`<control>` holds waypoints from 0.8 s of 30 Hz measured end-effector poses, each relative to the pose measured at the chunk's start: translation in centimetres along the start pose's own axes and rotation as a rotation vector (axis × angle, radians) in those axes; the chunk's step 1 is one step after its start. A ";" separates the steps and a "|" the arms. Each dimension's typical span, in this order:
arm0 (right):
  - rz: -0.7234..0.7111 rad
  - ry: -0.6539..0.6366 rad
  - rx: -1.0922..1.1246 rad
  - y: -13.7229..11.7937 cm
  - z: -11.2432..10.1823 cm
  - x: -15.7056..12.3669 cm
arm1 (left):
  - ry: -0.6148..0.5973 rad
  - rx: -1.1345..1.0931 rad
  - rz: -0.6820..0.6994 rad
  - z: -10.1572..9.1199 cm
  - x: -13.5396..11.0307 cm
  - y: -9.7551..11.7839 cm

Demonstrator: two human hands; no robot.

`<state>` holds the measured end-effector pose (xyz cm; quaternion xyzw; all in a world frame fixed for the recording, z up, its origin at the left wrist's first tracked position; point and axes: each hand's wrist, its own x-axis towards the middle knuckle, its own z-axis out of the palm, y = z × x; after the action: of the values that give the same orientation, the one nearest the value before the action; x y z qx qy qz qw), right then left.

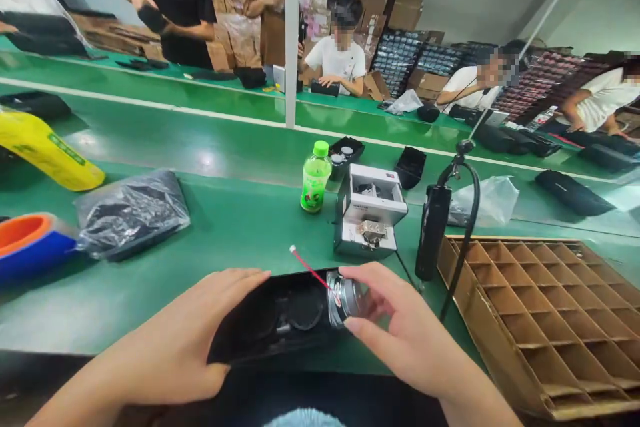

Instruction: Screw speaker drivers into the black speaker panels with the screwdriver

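A black plastic speaker housing (pixel 250 320) lies on the green bench in front of me, its hollow side with round openings facing up. Around its left end wraps my left hand (pixel 195 333), thumb at the near edge and fingers at the far edge. Between the thumb and fingers of my right hand (pixel 395 320) is a silver round speaker driver (pixel 347 297), held at the right end of the housing. A red wire (pixel 313 268) with a small white plug sticks up from the driver to the left. Whether the driver touches the housing I cannot tell.
Behind the housing stand a white-grey boxed device (pixel 370 213) and a green bottle (pixel 316 177). An electric screwdriver (pixel 433 230) hangs on a cord. A divided cardboard box (pixel 545 313) sits right; a plastic-wrapped black item (pixel 135 213), tape roll (pixel 35 243) and yellow bottle (pixel 50 150) lie left. Several people work opposite.
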<state>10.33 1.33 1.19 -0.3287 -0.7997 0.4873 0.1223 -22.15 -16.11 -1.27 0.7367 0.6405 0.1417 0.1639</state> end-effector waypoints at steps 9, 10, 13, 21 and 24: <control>-0.079 -0.206 -0.496 -1.0 0.7 2.6 | -0.083 -0.068 0.106 0.9 3.1 1.8; -0.086 -0.224 -0.535 -0.9 0.9 2.9 | -0.083 -0.067 0.108 1.0 3.1 1.7; -0.110 -0.273 -0.632 -0.6 1.4 3.5 | -0.075 -0.068 0.108 1.2 3.0 1.5; -0.212 -0.315 -0.771 0.1 2.2 3.8 | -0.045 -0.086 0.099 0.9 3.2 1.8; -0.263 -0.317 -0.804 -0.3 2.7 4.0 | -0.012 -0.083 0.103 0.9 2.7 1.8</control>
<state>5.81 1.93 -0.33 -0.1671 -0.9693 0.1625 -0.0783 -19.75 -13.68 -1.34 0.7621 0.5943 0.1720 0.1908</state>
